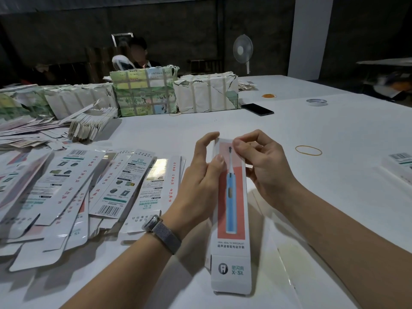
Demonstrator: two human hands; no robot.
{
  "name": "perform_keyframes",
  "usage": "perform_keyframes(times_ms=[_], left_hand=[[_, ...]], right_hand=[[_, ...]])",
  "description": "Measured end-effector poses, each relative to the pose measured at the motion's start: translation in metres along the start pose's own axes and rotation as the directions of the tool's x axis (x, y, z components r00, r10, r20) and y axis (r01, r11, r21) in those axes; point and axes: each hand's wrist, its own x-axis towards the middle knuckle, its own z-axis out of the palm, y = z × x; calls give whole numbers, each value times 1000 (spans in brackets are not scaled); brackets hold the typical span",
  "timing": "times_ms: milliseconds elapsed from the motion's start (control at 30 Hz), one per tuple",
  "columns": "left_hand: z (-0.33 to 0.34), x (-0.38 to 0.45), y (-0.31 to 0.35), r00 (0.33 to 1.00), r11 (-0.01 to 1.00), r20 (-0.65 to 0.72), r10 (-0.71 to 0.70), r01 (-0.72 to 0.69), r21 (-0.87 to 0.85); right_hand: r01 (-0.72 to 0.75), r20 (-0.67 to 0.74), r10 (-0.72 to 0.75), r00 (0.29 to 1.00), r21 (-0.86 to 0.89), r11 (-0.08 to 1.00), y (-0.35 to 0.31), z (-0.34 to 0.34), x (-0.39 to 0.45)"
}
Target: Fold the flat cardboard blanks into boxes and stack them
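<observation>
- Your left hand (201, 175) is on the left long edge of the toothbrush box (230, 210), thumb lying on the printed face and the fingers curling round the far top corner, so it's got a proper grip on it.
- Your right hand (263, 166) is up at the top end of that same box, thumb and fingertips pinching the top edge just right of the brush-head picture. Both hands are close together, only the width of the box between them.
- The box runs lengthwise away from you, centre of the white table (312, 134), printed side up: blue toothbrush on a red panel, X·SL logo on the near flap. That near flap is still sticking out flat, not tucked.
- To your left there's a messy spread of flat blanks (93, 192), barcodes and red lettering showing, overlapping each other.
- Behind those sits a fanned bundle of blanks (89, 128), and further back the paper-wrapped taped packs (145, 90).
- A rubber band (308, 150) lies right of your hands, well apart from the box.
- Further off: black phone (257, 109), roll of tape (316, 102).
- Another boxed piece with a barcode (399, 166) peeks in at the right edge.
</observation>
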Motion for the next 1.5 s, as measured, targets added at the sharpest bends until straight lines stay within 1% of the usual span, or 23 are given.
perform_keyframes(times_ms=[100, 200, 333, 367, 433, 533, 633, 667, 733, 800, 867, 933, 967, 1033, 1067, 1100, 1167, 1233, 1300, 1367, 1433, 1467, 1500], left_hand=[[1, 0, -1, 1000, 1000, -5, 7, -7, 14], [0, 3, -2, 1000, 1000, -30, 1, -1, 11], [1, 3, -3, 999, 1000, -35, -14, 15, 23], [2, 2, -4, 999, 999, -37, -14, 16, 36], [2, 3, -4, 998, 998, -61, -7, 11, 63], [-2, 7, -2, 986, 999, -164, -41, 36, -33], [-9, 11, 1, 969, 995, -242, -55, 32, -98], [-10, 11, 1, 968, 992, -241, -68, 39, -124], [-12, 11, -1, 971, 985, -218, -96, 62, -160], [-12, 11, -1, 979, 992, -182, -87, 69, -103], [-10, 9, -3, 993, 998, -107, -49, 46, -31], [-8, 5, -5, 1000, 998, -12, 1, 0, 64], [-7, 4, -6, 999, 989, 23, 34, -37, 144], [-7, 2, -7, 993, 950, 76, 85, -104, 295], [-7, 2, -7, 991, 935, 97, 94, -122, 334], [-7, 1, -6, 989, 925, 115, 96, -131, 356], [-8, 1, -4, 988, 917, 134, 82, -128, 378], [-7, 0, -1, 987, 911, 147, 67, -121, 393], [-6, -1, 1, 985, 903, 165, 59, -123, 413], [-4, -3, 5, 981, 887, 189, 53, -133, 443], [-4, -3, 9, 978, 881, 203, 47, -136, 452], [-3, -4, 10, 978, 879, 204, 45, -136, 456], [-3, -4, 12, 979, 877, 196, 47, -134, 461]], right_hand=[[20, -2, -20, 1000, -12, 1000, 1, 0, -1], [48, -25, -50, 998, -73, 996, 7, 3, 0], [49, -43, -54, 998, -107, 993, 9, 3, 1], [63, -57, -71, 996, -129, 990, 9, 2, 1], [107, -87, -131, 987, -242, 964, 10, 3, 0], [132, -26, -159, 987, -439, 889, 8, 7, -3], [166, 106, -130, 986, -540, 825, 3, 13, -10], [178, 149, -112, 983, -583, 793, -1, 14, -11], [199, 218, -59, 974, -705, 681, -11, 13, -12], [217, 252, -11, 968, -807, 550, -24, 8, -13], [229, 262, 14, 965, -868, 440, -33, 3, -20], [201, 230, 41, 972, -912, 357, -42, -6, -31], [154, 179, 44, 983, -929, 337, -50, -15, -37], [3, 6, 5, 1000, -936, 353, -71, -42, -45], [-76, -87, -17, 996, -938, 340, -84, -59, -48], [-146, -159, -23, 987, -950, 275, -96, -78, -51], [-269, -270, 2, 963, -962, 45, -118, -120, -56], [-367, -376, 24, 926, -916, -161, -135, -167, -58], [-435, -456, 11, 890, -855, -282, -145, -213, -58], [-447, -507, 21, 862, -778, -441, -148, -250, -63], [-403, -542, 49, 839, -679, -613, -142, -279, -70], [-390, -542, 19, 840, -628, -673, -138, -287, -72], [-382, -516, -25, 856, -599, -704, -135, -291, -70]])
